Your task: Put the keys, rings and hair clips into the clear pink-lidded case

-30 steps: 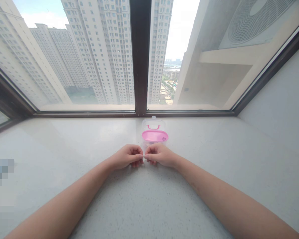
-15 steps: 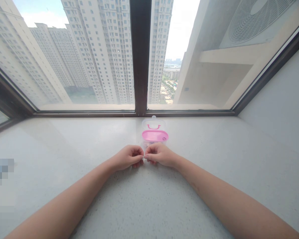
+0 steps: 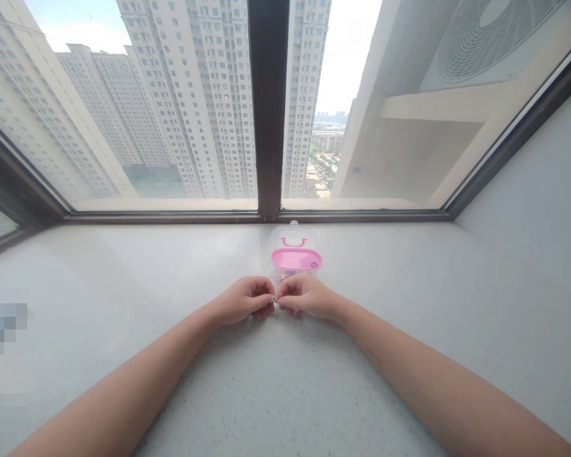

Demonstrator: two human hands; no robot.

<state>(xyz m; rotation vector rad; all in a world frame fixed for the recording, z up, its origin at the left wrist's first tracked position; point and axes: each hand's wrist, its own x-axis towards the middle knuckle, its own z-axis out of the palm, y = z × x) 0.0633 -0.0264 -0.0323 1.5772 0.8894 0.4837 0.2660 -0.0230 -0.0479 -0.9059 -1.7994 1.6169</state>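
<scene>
My left hand point(image 3: 248, 298) and my right hand point(image 3: 304, 295) meet near the middle of the view, fingertips almost touching. Both are closed in a pinch on a tiny pale, metallic-looking piece point(image 3: 274, 299) that bridges the gap between them. It is too small to name. Just behind my right hand stands a small clear box point(image 3: 320, 271) with a pink inner tray point(image 3: 292, 259). A small dark ring-shaped thing point(image 3: 314, 265) shows at the tray's right end. The box's clear lid point(image 3: 278, 238), with a pink handle point(image 3: 294, 245), is raised at the back. My hands hide part of the box's front.
The work surface is a pale speckled windowsill point(image 3: 276, 387). Behind the box runs a dark window frame point(image 3: 269, 158), with tall buildings outside. A white wall point(image 3: 542, 171) rises at the right. A pixelated patch point(image 3: 0, 324) covers something at the left edge.
More of the tiny pale piece shows between my fingertips now. My hands have hardly shifted, and the box stands where it was.
</scene>
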